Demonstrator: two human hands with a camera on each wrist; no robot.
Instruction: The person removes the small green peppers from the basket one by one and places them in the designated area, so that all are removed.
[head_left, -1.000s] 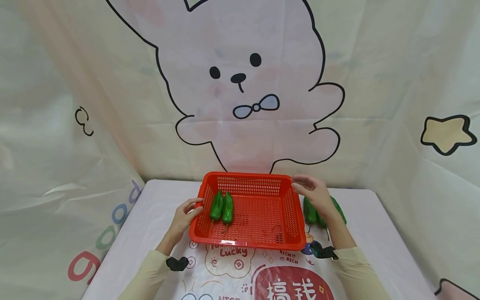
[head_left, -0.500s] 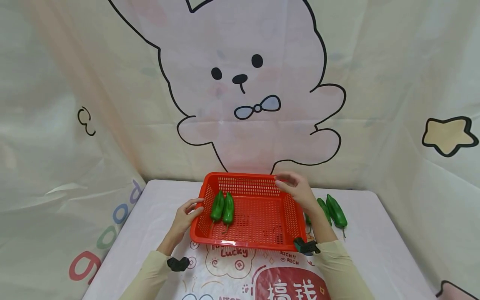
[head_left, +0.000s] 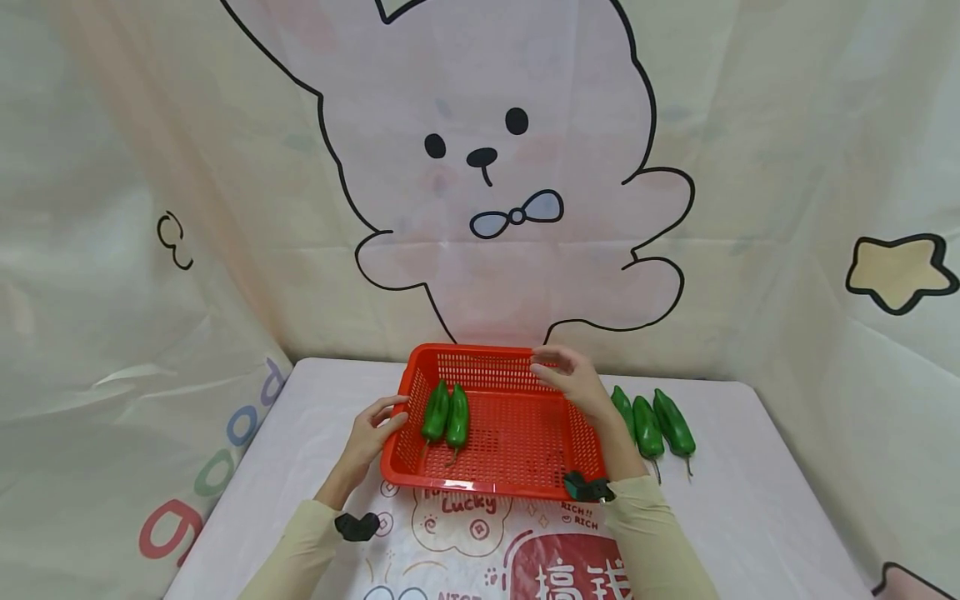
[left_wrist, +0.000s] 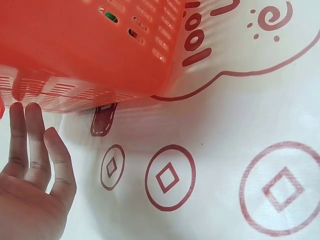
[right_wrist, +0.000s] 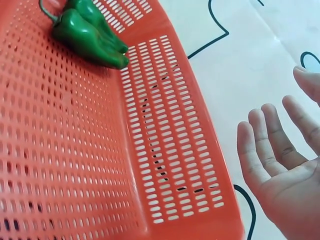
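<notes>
A red plastic basket (head_left: 517, 433) with slotted walls sits at the middle of the table. Two green peppers (head_left: 436, 412) lie side by side in its left part, their stems toward the near side. My left hand (head_left: 367, 435) is at the left rim; in the left wrist view its straight fingers (left_wrist: 35, 120) touch the outer wall from below, with the thumb hidden. Over the basket's right part hovers my right hand (head_left: 573, 379), holding nothing. Its fingers (right_wrist: 272, 130) are spread and slightly bent beside the far wall in the right wrist view.
Three more green peppers (head_left: 647, 429) lie on the table right of the basket, one partly behind the right forearm. The white table cover (head_left: 757, 500) carries printed drawings. A cartoon curtain (head_left: 480, 275) stands behind, with sheets on both sides.
My right hand has moved left from beside the basket's right rim to over its right part, uncovering the peppers on the right. The left hand and the basket have stayed put.
</notes>
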